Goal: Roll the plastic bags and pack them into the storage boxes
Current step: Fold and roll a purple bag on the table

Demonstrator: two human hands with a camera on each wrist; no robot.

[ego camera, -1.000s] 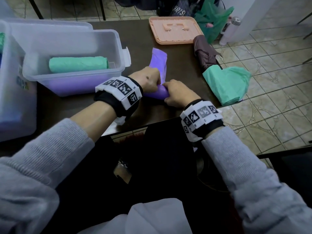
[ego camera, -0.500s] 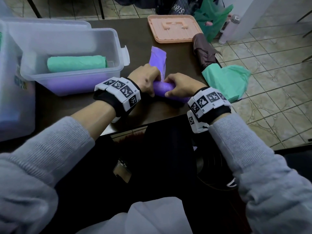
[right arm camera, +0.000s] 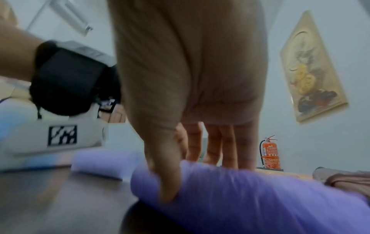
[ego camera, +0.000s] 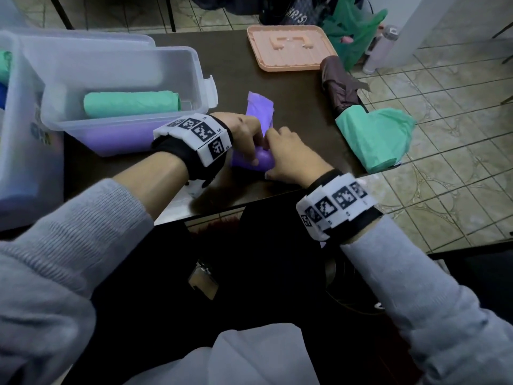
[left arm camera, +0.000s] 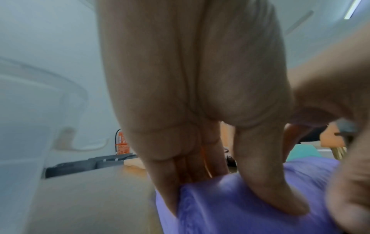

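Near the dark table's [ego camera: 291, 87] front edge, beside the clear storage box [ego camera: 177, 79]: left hand [ego camera: 244, 134] and right hand [ego camera: 288, 157] clamped side by side on half-rolled purple plastic bag [ego camera: 262, 162]; soft, light, slippery, likely to unroll unless gripped around the roll.

There are two clear storage boxes [ego camera: 119, 79] [ego camera: 16, 134]. The nearer box holds one green roll [ego camera: 130, 104]. On the surface I count one purple bag [ego camera: 259, 112], half rolled, one brown bag [ego camera: 340, 84], one loose green bag [ego camera: 374, 140] and one peach lid [ego camera: 288, 48]. Two hands [ego camera: 244, 134] [ego camera: 291, 157] are in view.
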